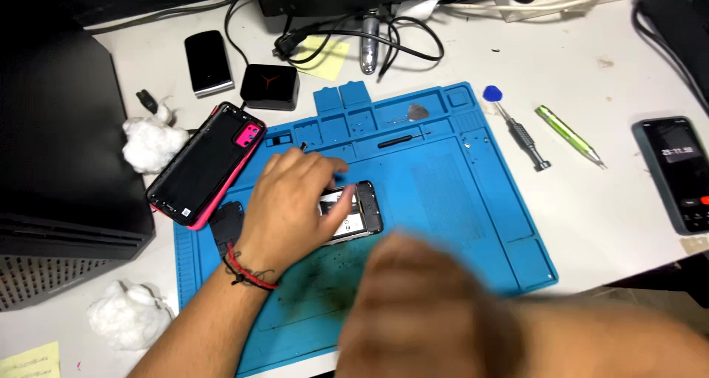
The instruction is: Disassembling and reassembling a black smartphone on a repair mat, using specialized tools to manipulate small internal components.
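Left hand (292, 201) lies with fingers spread over the opened phone (356, 212) mid-frame, pinning it; the blurred right hand (436, 311) at the lower edge has fingers I cannot tell.

At the centre of the frame our left hand (295, 201) presses down on an opened phone (354, 212) lying on the blue repair mat (458, 201). Our right hand (428, 304) is a blur at lower centre, its grip unreadable. At upper left a pink phone case (207, 164) overlaps the mat's edge; a screwdriver (521, 134) lies at right.
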